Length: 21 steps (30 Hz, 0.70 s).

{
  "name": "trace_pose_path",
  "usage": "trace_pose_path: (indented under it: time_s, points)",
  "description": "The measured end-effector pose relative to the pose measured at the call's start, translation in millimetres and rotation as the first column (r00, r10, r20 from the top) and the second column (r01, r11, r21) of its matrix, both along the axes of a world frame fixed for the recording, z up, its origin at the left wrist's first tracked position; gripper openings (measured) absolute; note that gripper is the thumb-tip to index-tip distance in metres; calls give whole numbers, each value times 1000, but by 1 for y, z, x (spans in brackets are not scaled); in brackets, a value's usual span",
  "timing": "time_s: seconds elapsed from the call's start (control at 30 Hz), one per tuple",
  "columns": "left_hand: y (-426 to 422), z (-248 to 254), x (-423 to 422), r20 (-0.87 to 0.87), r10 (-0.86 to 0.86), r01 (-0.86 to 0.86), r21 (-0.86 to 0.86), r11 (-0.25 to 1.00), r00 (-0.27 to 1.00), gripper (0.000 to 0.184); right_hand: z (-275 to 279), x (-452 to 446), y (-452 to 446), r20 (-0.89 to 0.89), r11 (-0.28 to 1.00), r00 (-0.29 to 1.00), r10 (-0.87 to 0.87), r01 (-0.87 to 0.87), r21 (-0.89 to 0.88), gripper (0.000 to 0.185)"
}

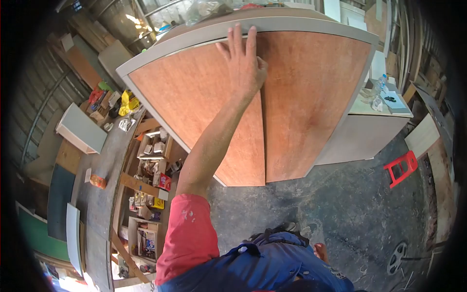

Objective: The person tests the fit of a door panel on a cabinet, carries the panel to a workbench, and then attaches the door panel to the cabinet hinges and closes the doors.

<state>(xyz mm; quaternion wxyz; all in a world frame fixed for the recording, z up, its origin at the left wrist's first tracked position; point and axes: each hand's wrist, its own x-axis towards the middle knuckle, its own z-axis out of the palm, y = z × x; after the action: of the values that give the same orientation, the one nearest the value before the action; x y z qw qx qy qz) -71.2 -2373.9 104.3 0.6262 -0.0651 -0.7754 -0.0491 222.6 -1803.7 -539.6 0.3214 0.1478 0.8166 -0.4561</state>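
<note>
My left hand [244, 69] reaches up to the top of a large cabinet with a grey frame [204, 35]. Its fingers are stretched and spread, with the fingertips on the frame's top rail and the palm side against the upper inner corner of the left wooden door [214, 112]. The right wooden door [306, 102] is beside it, and a dark gap runs down between the two. The left door's edge looks slightly out of line with the right one. Low by my blue clothing, a bit of skin that seems to be my right hand [320, 252] shows; its fingers are unclear.
A long workbench [99, 194] with shelves of boxes stands at left. A low cabinet [360, 138] with a bottle [382, 82] on top adjoins at right. On the concrete floor are a red plastic stool [401, 169] and a grey wheel-like reel [397, 258]. Boards lean along the walls.
</note>
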Motion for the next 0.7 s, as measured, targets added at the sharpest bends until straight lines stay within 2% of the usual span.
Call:
trace_pose_path:
  time_s: [0.03,0.1,0.3,0.37,0.43,0.5,0.53,0.57,0.6,0.63,0.67,0.7]
  points:
    - [3,-1,6,19,-44,43,33,999,999,81,18,15,1,4,1000,1000,12,-12,0,27]
    - [10,3,30,45,18,-17,-13,1000,999,77,72,37,-9,-3,996,1000,-12,12,91,27]
    - [27,13,125,97,10,-5,-48,999,995,68,62,63,2,22,995,998,61,-63,80,24]
    - [25,11,160,79,-206,197,116,974,975,63,63,64,-3,31,993,995,91,-93,66,25]
    - [20,8,196,87,-226,209,168,963,970,63,58,61,-5,31,991,991,129,-130,40,27]
    - [10,4,241,79,-171,149,225,963,982,57,45,41,-6,36,985,985,168,-169,28,29]
    - [0,2,264,35,-123,115,181,977,992,56,39,27,-17,42,980,980,194,-195,28,30]
    - [-7,1,281,-18,-75,76,136,988,997,54,28,8,-36,96,964,978,186,-201,175,30]
    - [-8,-1,288,-128,-109,137,235,962,986,55,23,-12,-45,-26,947,961,274,-265,181,30]
    - [-10,-3,296,-239,-126,201,323,925,963,55,-9,-40,-53,-171,812,821,545,-465,352,34]
    - [-18,-9,312,-173,-54,120,398,909,983,62,-15,-61,-75,-274,834,817,508,-386,395,34]
    - [-30,-11,325,-108,16,26,373,928,994,62,4,-85,-105,-322,845,802,503,-378,378,36]
